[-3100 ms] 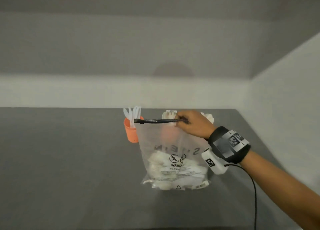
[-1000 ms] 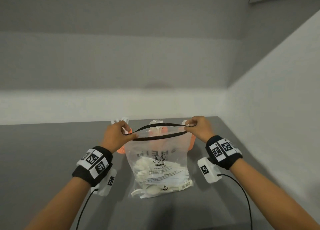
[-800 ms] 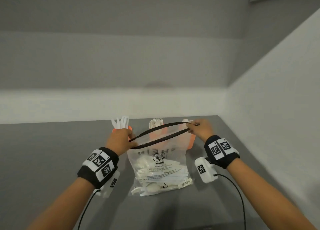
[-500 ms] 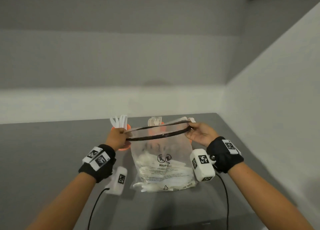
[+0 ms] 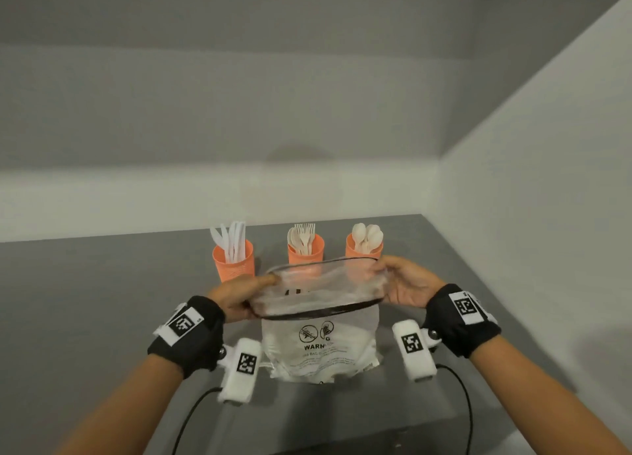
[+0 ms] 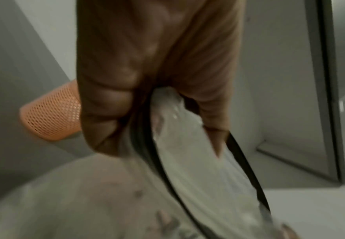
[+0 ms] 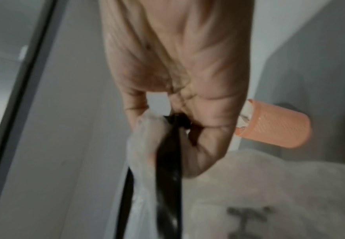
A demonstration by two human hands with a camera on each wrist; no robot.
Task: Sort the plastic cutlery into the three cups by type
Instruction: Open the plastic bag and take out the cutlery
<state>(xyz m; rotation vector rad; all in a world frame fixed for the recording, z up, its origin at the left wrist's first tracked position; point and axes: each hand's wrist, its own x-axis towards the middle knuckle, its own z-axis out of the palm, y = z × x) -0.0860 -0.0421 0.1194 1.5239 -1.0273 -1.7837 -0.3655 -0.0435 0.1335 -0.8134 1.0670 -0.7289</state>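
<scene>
A clear plastic bag (image 5: 321, 348) with a black zip rim stands on the grey table (image 5: 102, 283), white cutlery showing through its lower part. My left hand (image 5: 239, 294) grips the rim's left end (image 6: 145, 145); my right hand (image 5: 400, 280) grips the right end (image 7: 173, 122). The mouth is pulled wide apart. Behind the bag stand three orange cups: the left cup (image 5: 233, 259) with knives, the middle cup (image 5: 305, 251) with forks, the right cup (image 5: 362, 246) with spoons.
A light wall (image 5: 530, 249) runs along the table's right side and another closes the back. The table's front edge (image 5: 376, 441) lies just below the bag. Cables hang from both wrist cameras.
Both hands have spread the bag's mouth wider and tipped it toward me. The view has dropped, so all three cups now show behind the bag.
</scene>
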